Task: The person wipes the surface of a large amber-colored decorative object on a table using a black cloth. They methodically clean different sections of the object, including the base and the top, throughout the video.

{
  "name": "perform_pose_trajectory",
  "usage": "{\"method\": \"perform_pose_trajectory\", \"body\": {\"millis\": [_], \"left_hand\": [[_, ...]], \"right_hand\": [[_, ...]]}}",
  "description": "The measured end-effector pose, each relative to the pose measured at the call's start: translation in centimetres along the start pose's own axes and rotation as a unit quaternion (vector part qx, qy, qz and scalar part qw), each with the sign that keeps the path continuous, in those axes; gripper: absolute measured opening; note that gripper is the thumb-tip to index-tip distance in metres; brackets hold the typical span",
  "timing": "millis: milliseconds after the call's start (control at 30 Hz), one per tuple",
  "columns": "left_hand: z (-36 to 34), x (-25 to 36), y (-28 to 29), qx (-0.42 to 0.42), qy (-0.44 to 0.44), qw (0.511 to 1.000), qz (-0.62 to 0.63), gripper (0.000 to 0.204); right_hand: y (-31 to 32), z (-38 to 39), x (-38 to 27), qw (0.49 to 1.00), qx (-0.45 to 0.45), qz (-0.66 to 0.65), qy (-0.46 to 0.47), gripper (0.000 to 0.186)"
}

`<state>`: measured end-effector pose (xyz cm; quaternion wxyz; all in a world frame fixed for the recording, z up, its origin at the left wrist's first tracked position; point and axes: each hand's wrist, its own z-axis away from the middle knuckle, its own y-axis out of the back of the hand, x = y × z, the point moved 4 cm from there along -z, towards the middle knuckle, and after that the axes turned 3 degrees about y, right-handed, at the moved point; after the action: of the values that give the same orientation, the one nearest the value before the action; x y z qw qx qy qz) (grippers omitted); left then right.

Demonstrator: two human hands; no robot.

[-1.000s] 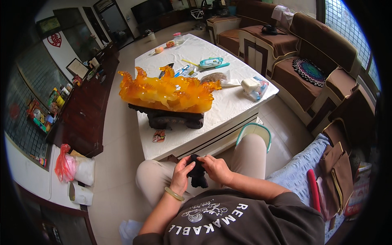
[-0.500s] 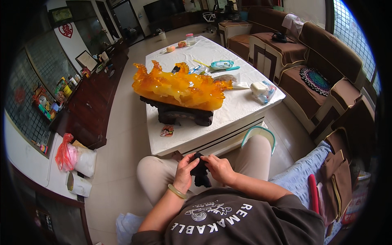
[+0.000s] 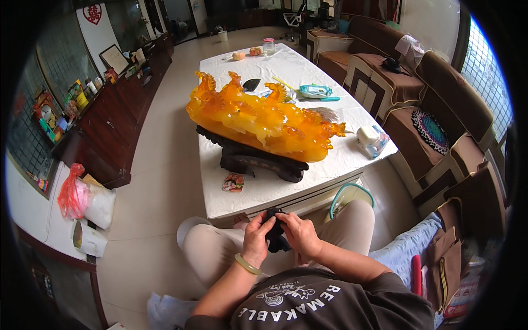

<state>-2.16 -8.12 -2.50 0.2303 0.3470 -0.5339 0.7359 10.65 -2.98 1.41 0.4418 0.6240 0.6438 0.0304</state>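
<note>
My left hand (image 3: 256,237), with a pale bangle at the wrist, holds a soft black cloth-like item (image 3: 279,243) above my lap. My right hand (image 3: 303,235) pinches the same item at its upper part, and the fingers of both hands partly hide it. Just beyond them, on the white-covered table (image 3: 231,205), stands a large amber horse-like sculpture (image 3: 264,126) on a dark carved base (image 3: 258,165). A small printed card (image 3: 233,182) lies before the base.
The table also bears a wipes packet (image 3: 315,90), two fruits (image 3: 238,55), a jar (image 3: 269,47) and a clear package (image 3: 372,140). A green-rimmed bin (image 3: 355,191) is beside my right leg. Brown sofas (image 3: 451,110) line the right, a cabinet (image 3: 110,132) the left.
The view has shifted, so table and sculpture sit further right in the picture. Both hands have stayed on the black item, with small finger movements.
</note>
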Motion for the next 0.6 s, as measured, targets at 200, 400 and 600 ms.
{"method": "perform_pose_trajectory", "body": {"millis": [200, 400, 600], "left_hand": [[-2.6, 1.8, -0.2, 0.009, 0.012, 0.998, 0.065, 0.022], [-5.5, 3.2, -2.0, -0.035, 0.022, 0.997, 0.067, 0.032], [-8.2, 5.6, -2.8, -0.075, 0.016, 0.994, 0.083, 0.037]], "right_hand": [[-0.8, -2.6, 0.5, 0.995, -0.009, 0.099, 0.014, 0.049], [-0.4, -5.4, 3.2, 0.982, -0.011, 0.185, 0.035, 0.051], [1.5, -10.6, 2.9, 0.955, 0.0, 0.257, 0.15, 0.051]]}}
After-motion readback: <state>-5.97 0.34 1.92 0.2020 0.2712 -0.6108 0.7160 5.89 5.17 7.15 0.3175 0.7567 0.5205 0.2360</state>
